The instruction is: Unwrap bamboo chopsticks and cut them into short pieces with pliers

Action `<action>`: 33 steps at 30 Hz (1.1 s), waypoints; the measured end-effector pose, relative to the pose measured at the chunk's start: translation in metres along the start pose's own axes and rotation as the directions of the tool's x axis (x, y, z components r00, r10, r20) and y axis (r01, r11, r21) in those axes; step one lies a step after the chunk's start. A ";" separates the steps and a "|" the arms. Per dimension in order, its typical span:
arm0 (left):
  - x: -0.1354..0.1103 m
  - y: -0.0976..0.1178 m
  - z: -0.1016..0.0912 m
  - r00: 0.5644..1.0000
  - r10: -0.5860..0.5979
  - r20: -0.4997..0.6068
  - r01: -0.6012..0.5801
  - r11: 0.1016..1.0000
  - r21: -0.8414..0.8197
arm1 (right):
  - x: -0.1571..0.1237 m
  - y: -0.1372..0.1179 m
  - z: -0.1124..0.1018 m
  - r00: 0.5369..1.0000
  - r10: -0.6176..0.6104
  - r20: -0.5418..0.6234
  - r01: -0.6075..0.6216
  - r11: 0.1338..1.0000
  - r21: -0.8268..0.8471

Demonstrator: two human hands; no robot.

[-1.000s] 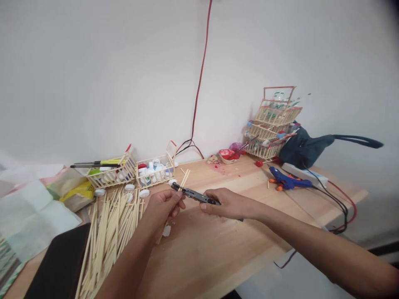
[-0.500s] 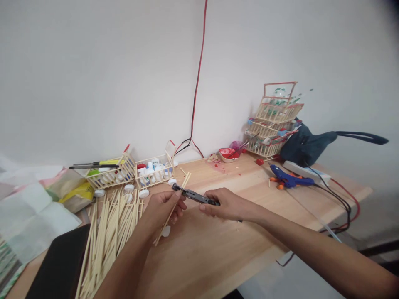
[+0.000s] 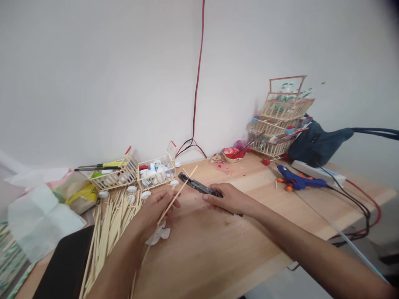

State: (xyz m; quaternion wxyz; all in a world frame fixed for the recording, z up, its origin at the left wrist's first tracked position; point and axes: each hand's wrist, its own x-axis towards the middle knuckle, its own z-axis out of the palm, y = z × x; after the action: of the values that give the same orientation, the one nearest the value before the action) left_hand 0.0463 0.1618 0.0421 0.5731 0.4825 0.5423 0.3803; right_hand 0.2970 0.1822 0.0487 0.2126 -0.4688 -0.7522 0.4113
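My left hand (image 3: pixel 156 209) is closed on a thin bamboo stick (image 3: pixel 181 189) that slants up and to the right. Its far tip reaches past the nose of a dark cutter tool (image 3: pixel 199 187). My right hand (image 3: pixel 226 198) grips that cutter by its handle, with the blade end pointing left toward the stick. Both hands hover just above the wooden table (image 3: pixel 237 245). A white bit (image 3: pixel 158 234) lies under my left wrist.
A heap of bamboo sticks (image 3: pixel 109 224) lies at the left with white bottle caps (image 3: pixel 137 192). Two small stick baskets (image 3: pixel 137 174) stand by the wall. At the right are stacked stick baskets (image 3: pixel 280 120), a blue glue gun (image 3: pixel 294 181), a dark bag (image 3: pixel 321 141) and cables (image 3: pixel 358 207). A black slab (image 3: pixel 65 265) sits bottom left.
My left hand has slid back down the stick and drawn away from the cutter's tip. The stick now stands out longer above my fingers. The view has shifted a little to the left.
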 end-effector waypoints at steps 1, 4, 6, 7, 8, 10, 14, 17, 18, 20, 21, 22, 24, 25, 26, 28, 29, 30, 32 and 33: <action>0.001 -0.002 0.000 1.000 0.017 -0.016 -0.017 1.000 0.009 | 0.002 0.004 -0.003 1.000 0.011 -0.025 -0.010 1.000 0.030; 0.006 -0.006 0.002 0.997 0.049 -0.054 -0.049 0.999 0.002 | 0.005 0.015 -0.011 0.995 0.036 -0.090 -0.024 0.992 0.123; 0.008 -0.009 0.005 0.995 0.063 -0.076 -0.061 0.998 0.035 | 0.004 0.019 -0.016 0.993 0.025 -0.112 -0.005 0.986 0.169; 0.009 -0.010 0.007 0.992 0.092 -0.085 -0.087 0.994 0.060 | 0.002 0.019 -0.017 0.994 0.013 -0.112 0.008 0.983 0.183; 0.010 -0.011 0.008 0.985 0.140 -0.098 -0.132 0.988 0.083 | 0.001 0.018 -0.016 0.994 0.001 -0.107 0.019 0.982 0.189; 0.013 -0.012 0.008 0.957 0.251 -0.149 -0.238 0.966 0.100 | -0.003 0.014 -0.014 0.996 -0.018 -0.093 0.033 0.986 0.164; 0.014 -0.009 -0.004 0.938 0.249 -0.240 -0.272 0.960 -0.071 | -0.008 0.008 -0.004 0.991 -0.085 -0.099 0.085 0.996 -0.002; 0.007 -0.001 -0.006 0.978 0.169 -0.119 -0.190 0.963 -0.192 | -0.007 0.010 0.002 0.985 -0.118 -0.127 0.105 0.989 -0.108; 0.004 0.002 -0.004 0.986 0.154 -0.072 -0.164 0.970 -0.179 | -0.007 0.011 0.003 0.984 -0.118 -0.136 0.101 0.987 -0.127; -0.002 0.006 0.004 0.991 0.130 -0.010 -0.131 0.987 -0.095 | -0.007 0.012 0.005 0.983 -0.114 -0.143 0.093 0.985 -0.147; -0.004 0.007 0.008 0.993 0.121 0.004 -0.121 0.991 -0.050 | -0.007 0.012 0.006 0.984 -0.111 -0.141 0.090 0.985 -0.150; -0.005 0.007 0.011 0.993 0.114 0.011 -0.113 0.993 -0.013 | -0.007 0.012 0.006 0.984 -0.108 -0.140 0.087 0.985 -0.150; -0.005 0.006 0.016 0.995 0.101 0.016 -0.102 0.994 0.035 | -0.008 0.011 0.006 0.986 -0.101 -0.130 0.082 0.986 -0.143; -0.005 0.005 0.017 0.994 0.104 0.016 -0.104 0.993 0.050 | -0.008 0.011 0.006 0.988 -0.098 -0.123 0.082 0.987 -0.135; -0.004 0.004 0.018 0.994 0.111 0.020 -0.112 0.992 0.066 | -0.008 0.011 0.006 0.989 -0.096 -0.115 0.081 0.989 -0.127; -0.004 0.003 0.017 0.991 0.130 0.029 -0.133 0.987 0.094 | -0.009 0.011 0.006 0.991 -0.091 -0.096 0.080 0.990 -0.116; -0.004 0.003 0.017 0.990 0.137 0.035 -0.140 0.985 0.098 | -0.009 0.011 0.005 0.992 -0.090 -0.087 0.079 0.990 -0.117; -0.004 0.003 0.017 0.989 0.140 0.039 -0.143 0.985 0.094 | -0.009 0.011 0.005 0.993 -0.088 -0.084 0.077 0.989 -0.124; -0.005 0.005 0.016 0.990 0.134 0.041 -0.136 0.988 0.075 | -0.009 0.011 0.005 0.993 -0.090 -0.082 0.077 0.986 -0.150; -0.005 0.005 0.016 0.991 0.130 0.040 -0.132 0.989 0.068 | -0.009 0.010 0.005 0.993 -0.093 -0.078 0.080 0.985 -0.154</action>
State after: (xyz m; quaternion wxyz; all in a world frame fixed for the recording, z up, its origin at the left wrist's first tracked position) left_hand 0.0622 0.1556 0.0473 0.5392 0.5436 0.5122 0.3892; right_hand 0.3031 0.1742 0.0380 0.2262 -0.4675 -0.7910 0.3236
